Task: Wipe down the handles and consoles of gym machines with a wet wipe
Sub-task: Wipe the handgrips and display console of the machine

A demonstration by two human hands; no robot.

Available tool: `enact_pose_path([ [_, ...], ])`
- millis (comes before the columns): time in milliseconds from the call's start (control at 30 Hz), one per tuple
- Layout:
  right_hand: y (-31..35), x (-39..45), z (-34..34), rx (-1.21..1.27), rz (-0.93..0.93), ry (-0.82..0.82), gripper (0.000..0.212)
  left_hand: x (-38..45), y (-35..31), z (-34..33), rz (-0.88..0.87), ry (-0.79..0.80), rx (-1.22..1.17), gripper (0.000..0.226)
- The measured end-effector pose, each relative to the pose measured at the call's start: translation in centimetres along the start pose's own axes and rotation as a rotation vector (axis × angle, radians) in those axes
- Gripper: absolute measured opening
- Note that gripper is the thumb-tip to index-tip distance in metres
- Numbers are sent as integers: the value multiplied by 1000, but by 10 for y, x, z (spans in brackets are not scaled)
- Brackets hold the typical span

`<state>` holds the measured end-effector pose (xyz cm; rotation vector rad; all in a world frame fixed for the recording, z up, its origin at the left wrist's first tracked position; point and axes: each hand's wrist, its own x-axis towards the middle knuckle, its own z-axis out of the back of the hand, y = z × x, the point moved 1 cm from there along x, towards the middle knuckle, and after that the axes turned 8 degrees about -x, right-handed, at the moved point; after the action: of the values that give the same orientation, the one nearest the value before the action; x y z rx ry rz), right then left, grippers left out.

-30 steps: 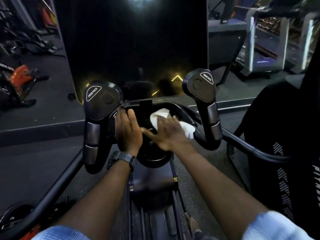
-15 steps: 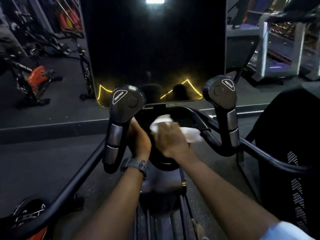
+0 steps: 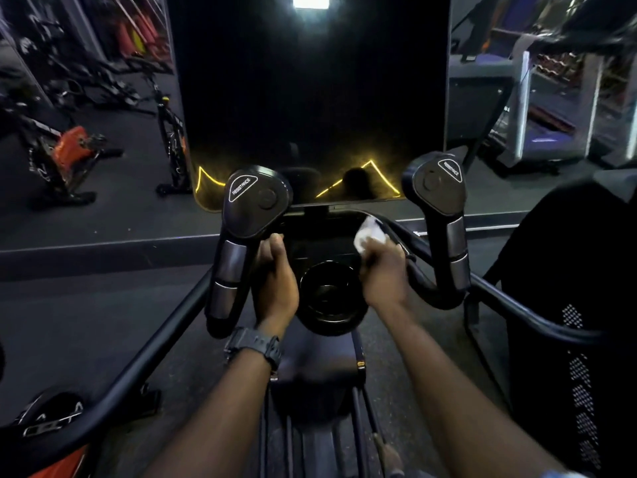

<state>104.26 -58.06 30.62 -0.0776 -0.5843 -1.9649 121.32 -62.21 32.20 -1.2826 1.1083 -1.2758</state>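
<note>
**Black console, white wipe**

Black screen (image 3: 310, 98) rises dark behind the machine's tray console (image 3: 324, 243), flanked by two grips marked RESISTANCE, left (image 3: 241, 236) and right (image 3: 444, 215). Left hand (image 3: 277, 284), watch (image 3: 253, 345) on its wrist, curls its fingers round the bar beside the left grip. Right hand (image 3: 384, 270) clutches the crumpled wet wipe (image 3: 368, 234) against the console's right rim.

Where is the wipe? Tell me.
In the head view, the wipe is bunched in the right hand, right of centre, against the machine's inner bar, above the cup holder.
</note>
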Motion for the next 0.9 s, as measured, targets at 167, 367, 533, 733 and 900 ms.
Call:
enact_pose_path([
  [167,20,-39,-1,-152,405,262,63,-4,6,0,-81,69,152,73],
  [367,-7,-28,-2,72,191,258,72,-17,9,7,-44,170,170,73],
  [533,-3,-39,-8,116,167,211,87,-23,11,12,-17,241,186,75],
  [733,1,-6,-9,10,-214,186,93,-30,7,16,13,277,170,74],
  [900,34,-79,-13,568,-310,177,83,-33,-3,23,-6,345,147,69],
])
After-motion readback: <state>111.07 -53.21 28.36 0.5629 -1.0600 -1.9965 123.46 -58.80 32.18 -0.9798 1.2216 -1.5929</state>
